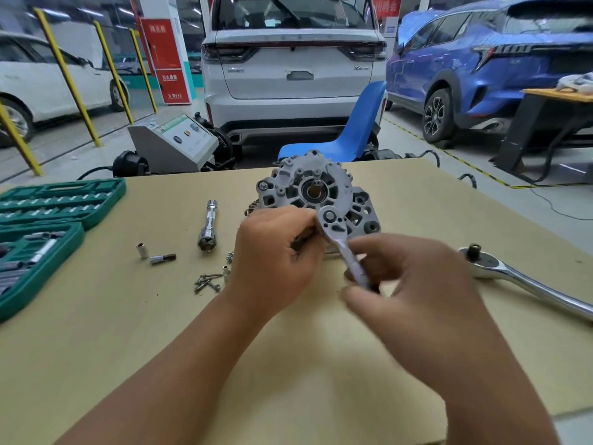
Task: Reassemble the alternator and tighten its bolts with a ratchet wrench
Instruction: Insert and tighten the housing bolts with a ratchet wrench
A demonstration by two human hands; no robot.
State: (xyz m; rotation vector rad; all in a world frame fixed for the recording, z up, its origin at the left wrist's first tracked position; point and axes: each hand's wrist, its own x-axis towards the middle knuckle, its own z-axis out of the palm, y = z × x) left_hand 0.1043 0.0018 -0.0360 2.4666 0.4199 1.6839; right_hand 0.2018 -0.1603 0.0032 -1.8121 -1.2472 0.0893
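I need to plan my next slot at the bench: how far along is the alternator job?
Done: the alternator stands on the table with its rear housing fitted. In hand: the left hand steadies the head of a small ratchet at the housing's lower edge while the right hand grips its handle, blurred. Left: loose screws lie on the table, so fastening looks unfinished. A larger ratchet lies idle.

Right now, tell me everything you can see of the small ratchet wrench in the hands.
The small ratchet wrench is grey metal, with a round head and a slim handle. It is held tilted in front of the alternator, head up. The left hand grips beside its head; the right hand, blurred, holds its handle.
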